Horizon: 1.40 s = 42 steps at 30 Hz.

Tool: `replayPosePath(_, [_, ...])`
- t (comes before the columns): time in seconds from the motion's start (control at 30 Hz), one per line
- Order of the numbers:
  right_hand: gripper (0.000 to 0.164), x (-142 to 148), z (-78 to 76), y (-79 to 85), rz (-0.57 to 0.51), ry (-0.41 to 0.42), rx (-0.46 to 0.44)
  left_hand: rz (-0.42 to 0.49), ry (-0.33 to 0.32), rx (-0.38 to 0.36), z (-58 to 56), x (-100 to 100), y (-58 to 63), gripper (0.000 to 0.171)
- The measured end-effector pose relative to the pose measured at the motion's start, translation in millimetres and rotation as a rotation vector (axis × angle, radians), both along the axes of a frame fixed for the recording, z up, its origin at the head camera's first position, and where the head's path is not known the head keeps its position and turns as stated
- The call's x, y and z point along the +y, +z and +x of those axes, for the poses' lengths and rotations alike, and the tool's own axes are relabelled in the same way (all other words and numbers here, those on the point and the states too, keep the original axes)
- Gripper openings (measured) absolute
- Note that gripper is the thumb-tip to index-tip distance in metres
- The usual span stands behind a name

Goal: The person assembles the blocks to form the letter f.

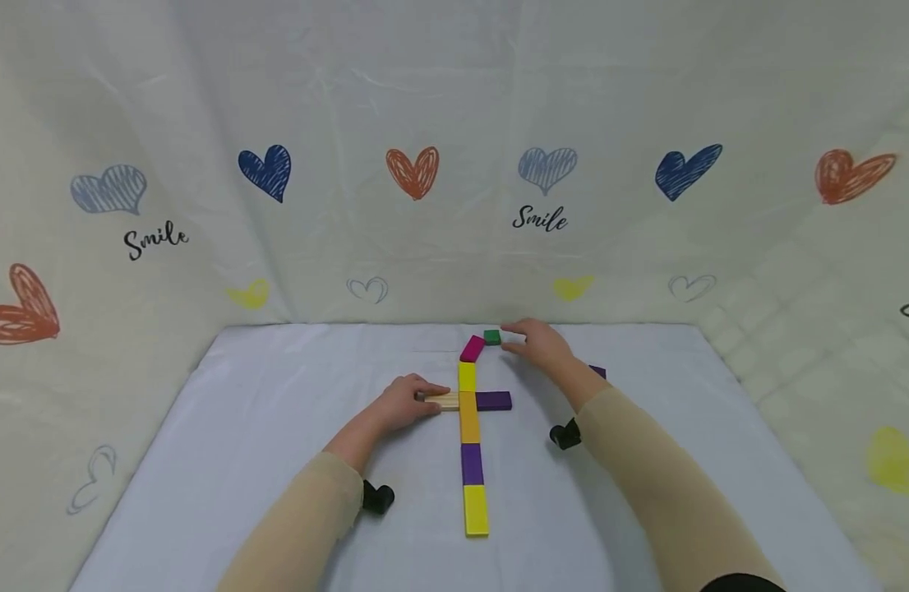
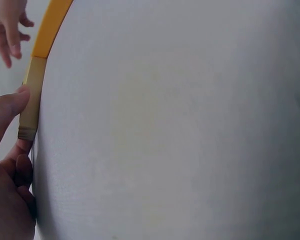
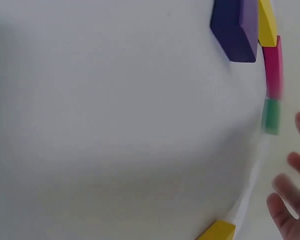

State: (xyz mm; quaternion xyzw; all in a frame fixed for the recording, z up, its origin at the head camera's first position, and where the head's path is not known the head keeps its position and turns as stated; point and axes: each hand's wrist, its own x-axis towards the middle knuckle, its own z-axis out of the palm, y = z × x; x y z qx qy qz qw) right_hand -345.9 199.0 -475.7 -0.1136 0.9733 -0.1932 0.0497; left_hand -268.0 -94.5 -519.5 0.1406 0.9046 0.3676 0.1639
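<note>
My left hand (image 1: 404,403) grips a plain wooden block (image 1: 447,401), its fingers along the sides. In the left wrist view, that block (image 2: 34,95) meets an orange block (image 2: 51,27) end-on. At the row's far end sits a small green block (image 1: 492,337), touching or nearly touching a slanted magenta block (image 1: 472,349). Just right of the green one, my right hand (image 1: 542,345) has its fingers spread and holds nothing. In the right wrist view a gap shows between those fingers and the green block (image 3: 271,116).
Toward me the line runs through a yellow block (image 1: 467,376), orange, purple (image 1: 472,464) and another yellow block (image 1: 476,511). A dark purple block (image 1: 494,401) juts right. Another purple piece (image 1: 598,372) lies beyond my right forearm; a yellow-orange block (image 3: 217,232) shows in the right wrist view.
</note>
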Motion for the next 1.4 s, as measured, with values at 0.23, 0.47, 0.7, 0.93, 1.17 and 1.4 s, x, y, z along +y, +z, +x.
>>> replayPosePath(0.23, [0.048, 22, 21.2, 5.9, 0.043, 0.011, -0.003, -0.009, 0.008, -0.002, -0.7, 1, -3.4, 0.032])
replayPosePath(0.47, [0.046, 45, 41.0, 8.2, 0.061, 0.038, 0.019, -0.002, 0.011, -0.003, -0.8, 2, -4.3, 0.032])
replayPosePath(0.7, [0.045, 63, 58.0, 7.8, 0.078, 0.015, 0.014, -0.001, 0.013, 0.0, 2.8, 1, -0.2, 0.033])
replayPosePath(0.93, [0.046, 77, 70.8, 3.7, 0.115, -0.017, 0.028, -0.007, 0.017, -0.001, 4.2, 1, 1.7, 0.032])
replayPosePath(1.17, [0.05, 78, 71.1, 0.4, 0.12, -0.051, 0.012, -0.01, 0.024, -0.003, 4.1, 1, 1.8, 0.032])
replayPosePath(1.4, [0.052, 77, 65.8, -7.4, 0.138, -0.13, -0.065, -0.009, 0.014, -0.001, 4.7, 2, 1.0, 0.033])
